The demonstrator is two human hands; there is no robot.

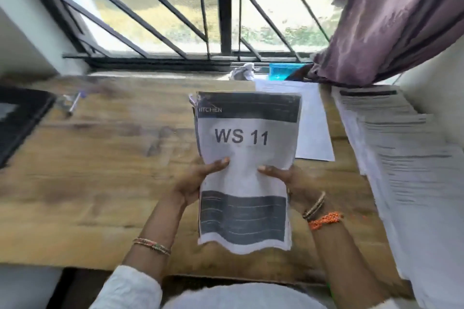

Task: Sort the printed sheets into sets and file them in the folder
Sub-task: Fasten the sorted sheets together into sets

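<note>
Dark tray [17, 120] cut off at left edge; sheet stack [411, 158] blurred, its print unreadable.

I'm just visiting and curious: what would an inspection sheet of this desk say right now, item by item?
Surface: wooden desk under a barred window.
Job's things: a stack of printed sheets, top page reading "WS 11", held upright; loose sheet lying behind it; overlapping printed pages spread along the right side.
Clutter: pen at the left; crumpled paper and a blue object by the sill; dark flat object at the left edge, unclear what.
Grip: left hand and right hand both hold the stack's sides.
Cables: nothing seen.
Surroundings: purple curtain at the right.
</note>
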